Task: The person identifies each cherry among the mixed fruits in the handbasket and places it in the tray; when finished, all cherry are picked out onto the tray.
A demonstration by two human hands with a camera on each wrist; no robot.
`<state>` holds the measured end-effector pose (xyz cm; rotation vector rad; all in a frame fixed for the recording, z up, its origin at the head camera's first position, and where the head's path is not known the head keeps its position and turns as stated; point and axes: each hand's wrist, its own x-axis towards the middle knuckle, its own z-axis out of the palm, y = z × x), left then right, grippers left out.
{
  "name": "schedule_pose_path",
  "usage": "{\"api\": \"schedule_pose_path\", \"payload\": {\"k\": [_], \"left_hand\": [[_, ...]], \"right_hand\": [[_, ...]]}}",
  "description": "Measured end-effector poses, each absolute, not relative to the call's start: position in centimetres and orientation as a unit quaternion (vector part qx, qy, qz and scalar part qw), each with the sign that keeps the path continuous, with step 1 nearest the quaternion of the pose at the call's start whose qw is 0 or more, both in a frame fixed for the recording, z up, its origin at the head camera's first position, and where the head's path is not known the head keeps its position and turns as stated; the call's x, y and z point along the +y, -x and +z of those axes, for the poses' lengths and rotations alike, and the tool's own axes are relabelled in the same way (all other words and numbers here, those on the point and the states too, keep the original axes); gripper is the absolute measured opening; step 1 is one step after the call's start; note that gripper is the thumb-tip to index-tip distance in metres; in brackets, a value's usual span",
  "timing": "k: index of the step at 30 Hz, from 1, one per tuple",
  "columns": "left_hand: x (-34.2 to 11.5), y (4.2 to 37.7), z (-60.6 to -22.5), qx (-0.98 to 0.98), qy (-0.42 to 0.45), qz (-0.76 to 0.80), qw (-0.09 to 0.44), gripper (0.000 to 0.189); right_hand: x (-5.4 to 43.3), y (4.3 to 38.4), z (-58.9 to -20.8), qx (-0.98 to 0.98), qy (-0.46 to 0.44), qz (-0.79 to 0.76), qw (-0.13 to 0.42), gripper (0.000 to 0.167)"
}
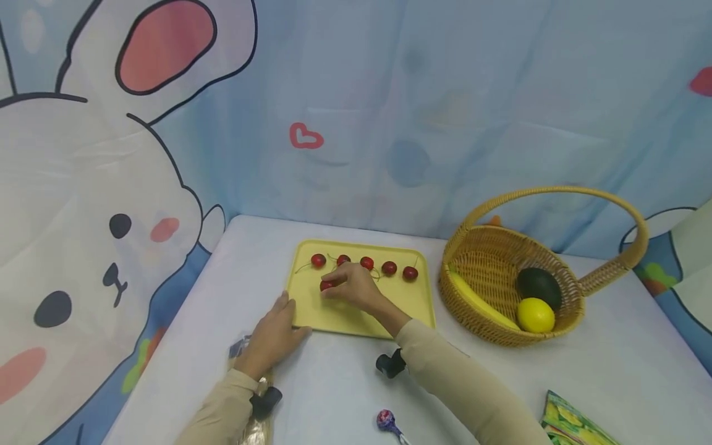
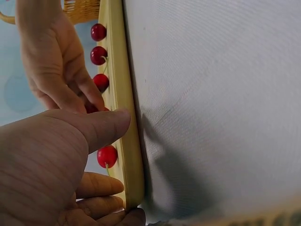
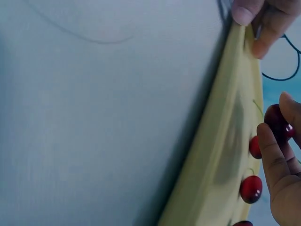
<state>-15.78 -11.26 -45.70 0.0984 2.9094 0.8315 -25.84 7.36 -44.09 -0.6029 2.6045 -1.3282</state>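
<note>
On a yellow tray point(image 1: 378, 318), several dark red cherries point(image 1: 389, 268) with stems lie in a row towards the far side. My right hand point(image 1: 356, 285) pinches a cherry point(image 3: 277, 121) between thumb and fingers, over the left half of the tray. The right wrist view shows this cherry close, with others behind and below it. My left hand point(image 1: 274, 337) holds the tray's near left corner. Its thumb lies on the front wall and its fingers point(image 2: 101, 184) lie along the left side, as the left wrist view shows.
Right of the tray stands a handled wicker basket point(image 1: 489, 241) with a banana point(image 1: 481, 301), a lemon point(image 1: 536, 315) and an avocado point(image 1: 538, 287). A lollipop point(image 1: 386, 421) lies in front. A green-yellow packet point(image 1: 573, 423) is at near right; a clear wrapper point(image 1: 257, 429) lies under my left forearm.
</note>
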Motion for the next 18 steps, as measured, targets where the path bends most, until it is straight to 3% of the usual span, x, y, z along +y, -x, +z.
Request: {"api": "schedule_pose_path", "payload": {"k": [13, 18], "left_hand": [[-10.9, 15.9, -45.6, 0.961, -0.043, 0.269, 0.052, 0.071], [-10.9, 15.9, -45.7, 0.961, -0.036, 0.269, 0.051, 0.071]], "right_hand": [[4.6, 25.9, -45.9, 0.888, 0.196, -0.411, 0.072, 0.03], [4.6, 26.0, -46.2, 0.889, 0.195, -0.406, 0.088, 0.039]]}}
